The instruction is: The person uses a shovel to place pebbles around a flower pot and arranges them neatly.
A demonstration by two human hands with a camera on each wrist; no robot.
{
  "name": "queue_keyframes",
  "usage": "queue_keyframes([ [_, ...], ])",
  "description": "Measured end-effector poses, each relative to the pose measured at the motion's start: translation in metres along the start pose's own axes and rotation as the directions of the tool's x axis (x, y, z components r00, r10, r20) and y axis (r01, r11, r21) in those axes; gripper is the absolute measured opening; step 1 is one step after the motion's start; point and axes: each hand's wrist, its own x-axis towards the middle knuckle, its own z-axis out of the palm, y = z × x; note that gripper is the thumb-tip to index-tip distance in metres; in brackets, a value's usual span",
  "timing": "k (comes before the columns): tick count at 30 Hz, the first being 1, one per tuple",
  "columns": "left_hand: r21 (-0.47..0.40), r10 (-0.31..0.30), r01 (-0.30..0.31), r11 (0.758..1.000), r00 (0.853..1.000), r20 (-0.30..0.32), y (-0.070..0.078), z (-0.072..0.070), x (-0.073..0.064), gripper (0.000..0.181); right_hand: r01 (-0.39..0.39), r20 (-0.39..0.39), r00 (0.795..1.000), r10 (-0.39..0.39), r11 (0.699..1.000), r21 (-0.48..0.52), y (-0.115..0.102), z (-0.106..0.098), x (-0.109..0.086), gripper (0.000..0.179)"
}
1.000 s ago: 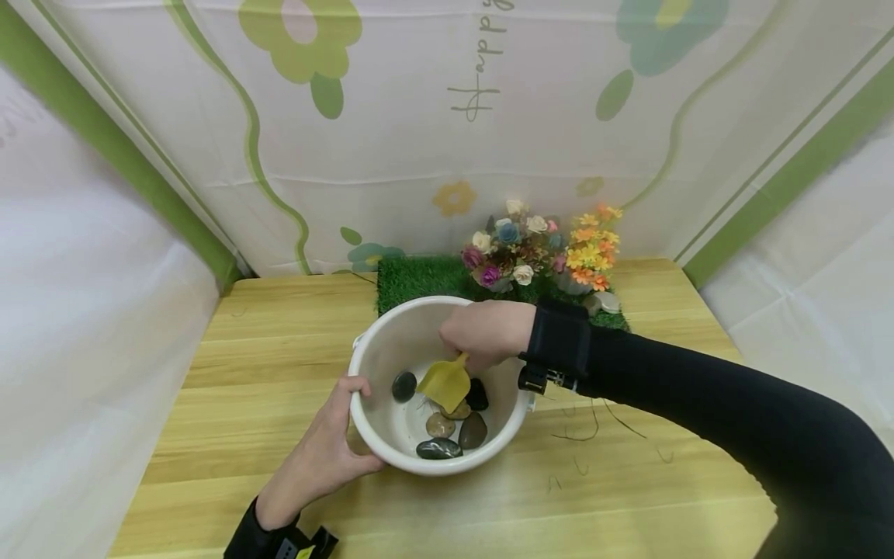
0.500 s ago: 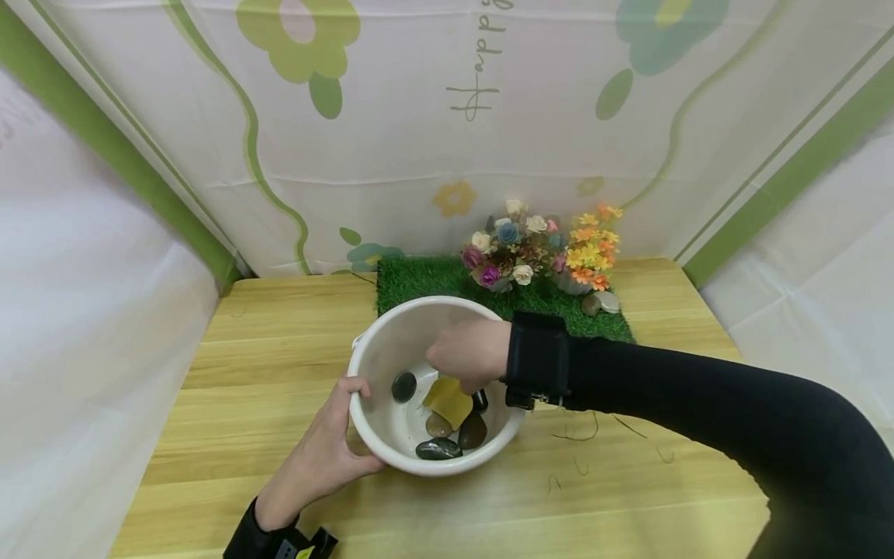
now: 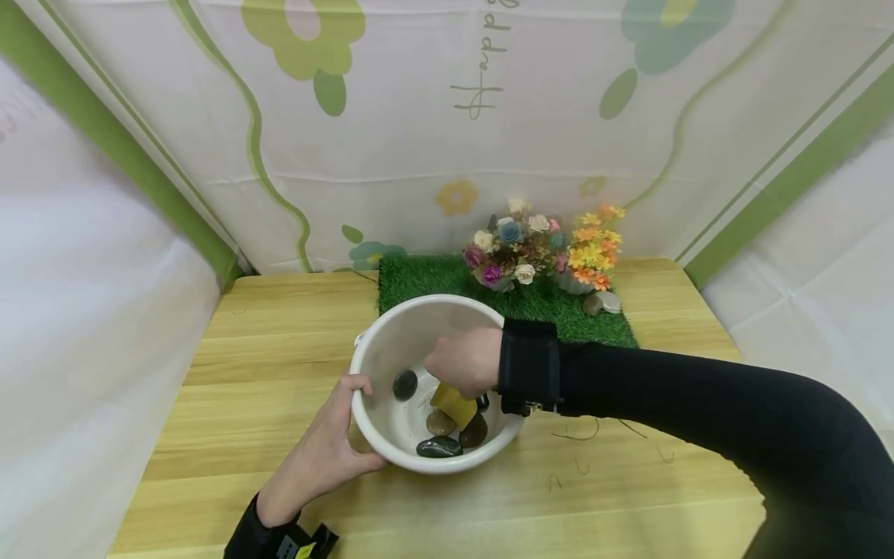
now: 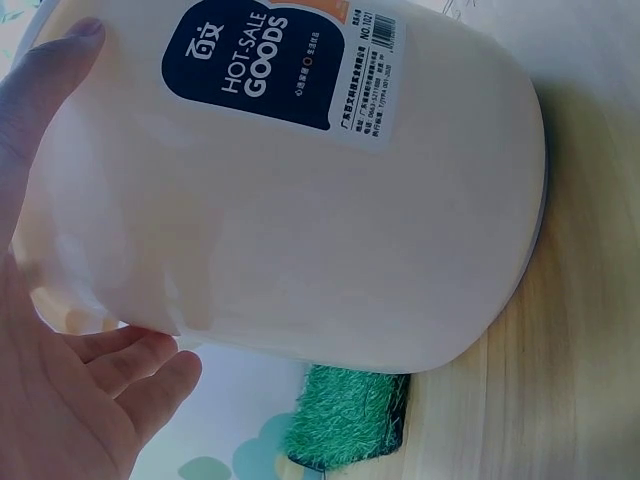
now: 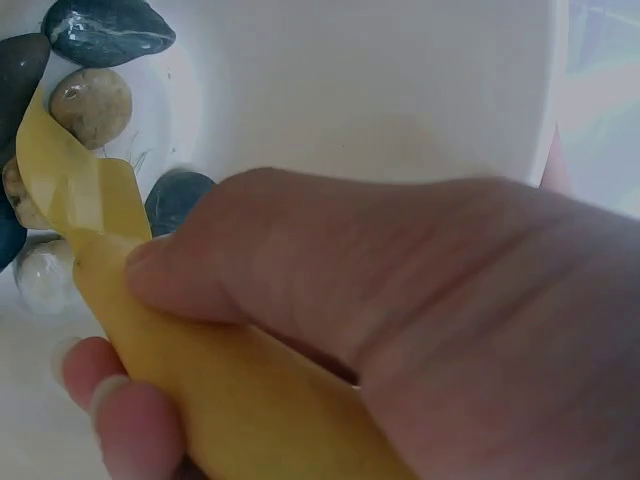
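Note:
A white plastic bucket (image 3: 380, 341) stands on the table in the head view. My left hand (image 3: 328, 439) holds its left rim, thumb and fingers spread along the wall; a printed label (image 4: 280, 65) shows on the outside. Reaching inside, my right hand (image 3: 468, 361) grips the handle of a yellow toy shovel (image 3: 454, 405), with the thumb along the top. The shovel's blade (image 5: 70, 180) points down among smooth stones: a brown one (image 3: 475, 431), a tan one (image 3: 441, 423) and a white-veined dark one (image 3: 438, 447). Apart at the left lies a dark oval stone (image 3: 405, 384).
Behind the bucket, a green artificial grass mat (image 3: 419, 276) bears mixed flowers (image 3: 513, 244), yellow-orange flowers (image 3: 594, 248) and a pale stone (image 3: 610, 302). Thin dark strands (image 3: 580, 436) lie on the wooden table (image 3: 279, 349). Printed cloth (image 3: 391, 116) hangs at the back.
My right hand has moved down and left, deeper into the bucket. The shovel has tilted steeper, its blade now over the brown stone's edge. My left hand keeps its hold on the rim.

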Motion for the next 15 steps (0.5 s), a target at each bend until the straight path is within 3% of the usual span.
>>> queue_keyframes([
  [9, 0.000, -0.007, 0.007, 1.000, 1.000, 0.002, 0.001, 0.000, 0.000, 0.078, 0.010, 0.144, 0.989, -0.022, 0.996, 0.087, 0.020, 0.003, 0.009, 0.022],
  [15, 0.007, 0.003, -0.003, 1.000, 1.000, -0.008, 0.000, 0.000, -0.001, 0.078, 0.037, 0.148, 0.987, -0.062, 0.985, 0.169, 0.029, 0.005, 0.009, 0.031],
])
